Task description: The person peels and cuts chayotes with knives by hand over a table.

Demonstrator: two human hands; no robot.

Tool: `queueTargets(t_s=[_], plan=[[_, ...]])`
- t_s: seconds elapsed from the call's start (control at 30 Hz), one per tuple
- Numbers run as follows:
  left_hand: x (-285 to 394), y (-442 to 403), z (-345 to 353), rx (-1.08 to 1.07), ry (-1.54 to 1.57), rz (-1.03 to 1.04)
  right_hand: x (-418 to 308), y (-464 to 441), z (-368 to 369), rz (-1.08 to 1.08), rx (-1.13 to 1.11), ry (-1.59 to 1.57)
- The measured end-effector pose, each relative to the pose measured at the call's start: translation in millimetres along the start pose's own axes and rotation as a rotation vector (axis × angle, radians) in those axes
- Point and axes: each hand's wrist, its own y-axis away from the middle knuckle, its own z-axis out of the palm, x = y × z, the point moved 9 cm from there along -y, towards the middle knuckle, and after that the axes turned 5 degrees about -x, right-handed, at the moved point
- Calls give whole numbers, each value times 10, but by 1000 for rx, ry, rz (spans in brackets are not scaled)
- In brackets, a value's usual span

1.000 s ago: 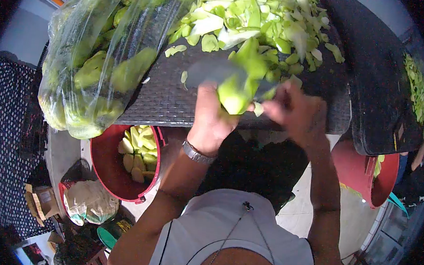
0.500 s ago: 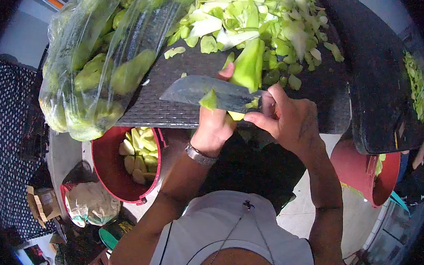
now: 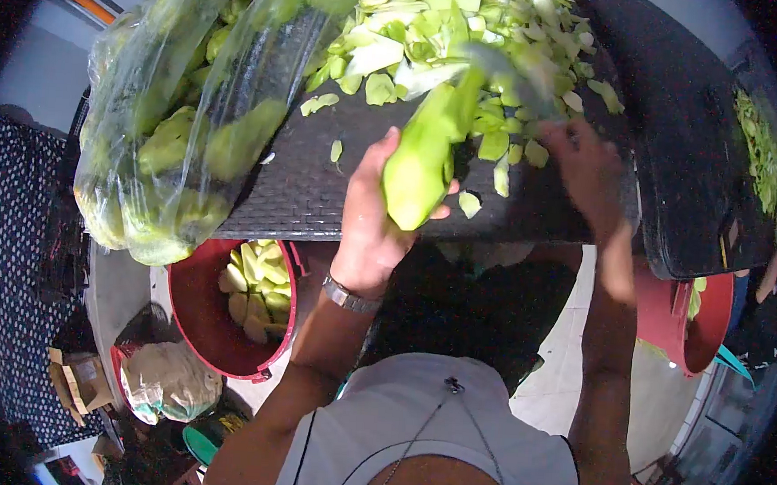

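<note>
My left hand [image 3: 368,215], a watch on its wrist, is closed around a partly peeled green mango [image 3: 418,173] and tilts it over the front of the dark woven table [image 3: 294,192]. In my right hand [image 3: 589,170] is a knife [image 3: 518,80], its blade smeared by motion at the far end of the mango. Behind it lies a heap of pale green peelings [image 3: 391,58], with loose bits scattered toward the front. A clear plastic bag [image 3: 127,151] of whole green mangoes rests on the table to the left.
Below the table's left front edge stands a red bucket [image 3: 177,323] with peeled pieces [image 3: 262,275] inside. Another red bucket [image 3: 656,308] is at the right. A dark surface [image 3: 677,171] on the right carries more green shreds [image 3: 754,158]. A tied sack [image 3: 171,376] sits at lower left.
The knife has swung from across the mango's near end, away and to the right, with my right hand. My left hand has turned the mango, so its rounded near end shows.
</note>
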Motion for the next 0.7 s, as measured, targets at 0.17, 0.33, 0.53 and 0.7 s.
queueTargets(t_s=[0.17,0.33,0.53,0.7], plan=[[113,66,-37,42,-28,35,33,66,-38,-258,101,160],[105,-42,-97,105,4,122,-509,136,-146,19,-193,-225],[-39,24,112,-56,149,44,-1172,465,-45,-143,-296,-537],[-139,-11,410,-358,339,-43,-1279,501,-45,-264,-184,-371]])
